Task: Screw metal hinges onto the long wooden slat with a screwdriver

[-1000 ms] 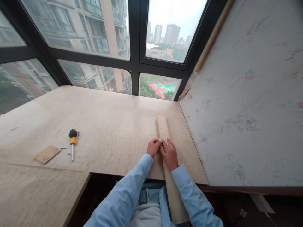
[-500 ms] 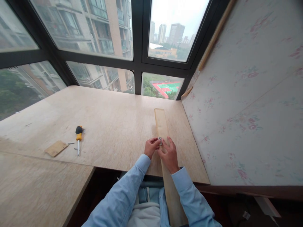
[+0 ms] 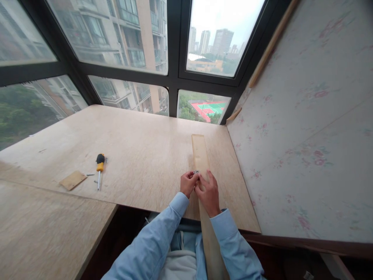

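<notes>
My left hand (image 3: pixel 189 182) is closed, pinching a small shiny metal bracket (image 3: pixel 196 172) between thumb and fingertips, just above the left edge of a long wooden plank (image 3: pixel 200 151). The bracket looks tilted nearly edge-on, and its underside is hidden by my fingers. My right hand (image 3: pixel 208 192) lies over the plank with its fingers apart, its index fingertip close beside the bracket. Running from the tabletop over the front edge, the plank comes down toward my lap.
To the left lie a screwdriver (image 3: pixel 100 171) with a black and yellow handle, a short wooden board (image 3: pixel 73 180) and several small screws (image 3: pixel 90 175). Windows (image 3: pixel 128 93) border the marble-patterned tabletop (image 3: pixel 145 155) at the back. A floral papered wall (image 3: pixel 297 136) rises on the right.
The bracket has turned from showing its flat face to nearly edge-on in my left fingers. My right index finger has come off its face. The view has shifted slightly.
</notes>
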Demonstrator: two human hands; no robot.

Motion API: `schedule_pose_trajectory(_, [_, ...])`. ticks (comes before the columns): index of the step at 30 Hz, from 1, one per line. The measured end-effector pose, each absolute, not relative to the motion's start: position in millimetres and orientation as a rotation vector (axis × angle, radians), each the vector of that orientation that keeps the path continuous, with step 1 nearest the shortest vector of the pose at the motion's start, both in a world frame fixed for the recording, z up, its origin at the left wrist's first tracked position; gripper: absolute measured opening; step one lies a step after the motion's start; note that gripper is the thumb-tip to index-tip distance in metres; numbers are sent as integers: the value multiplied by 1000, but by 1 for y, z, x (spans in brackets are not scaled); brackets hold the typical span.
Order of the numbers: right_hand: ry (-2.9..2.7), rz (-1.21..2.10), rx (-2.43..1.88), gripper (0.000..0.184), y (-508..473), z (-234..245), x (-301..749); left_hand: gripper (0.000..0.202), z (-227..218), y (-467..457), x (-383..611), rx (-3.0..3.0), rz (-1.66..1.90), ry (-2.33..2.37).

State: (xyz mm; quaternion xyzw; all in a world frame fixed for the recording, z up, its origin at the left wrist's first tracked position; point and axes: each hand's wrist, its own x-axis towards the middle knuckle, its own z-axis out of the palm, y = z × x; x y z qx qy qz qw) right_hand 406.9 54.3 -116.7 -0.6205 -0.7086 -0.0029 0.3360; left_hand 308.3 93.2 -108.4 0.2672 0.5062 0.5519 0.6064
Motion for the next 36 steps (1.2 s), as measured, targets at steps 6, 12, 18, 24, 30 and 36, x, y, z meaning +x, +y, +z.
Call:
schedule_pose_trajectory(6, [-1818,81,-1632,40,54,-124,409,20,-116,94,309,643,1236,1227])
schedule_pose_trajectory(12, [-1769,183,-1621,40,54,-135,410,18,-124,95,307,622,1188,1230])
schedule_pose_trajectory(18, [-1772,206,-1632,41,54,-138,412,22,-130,98,306,609,1149,1215])
schedule_pose_trajectory(24, [-1683,335,-1627,44,53,-137,413,20,-127,98,306,627,1135,1194])
schedule_pose_trajectory(30, [-1642,373,-1621,43,53,-137,412,12,-120,96,307,610,1148,1231])
schedule_pose_trajectory(36, [-1682,314,-1627,45,53,-131,410,8,-125,97,308,614,1190,1229])
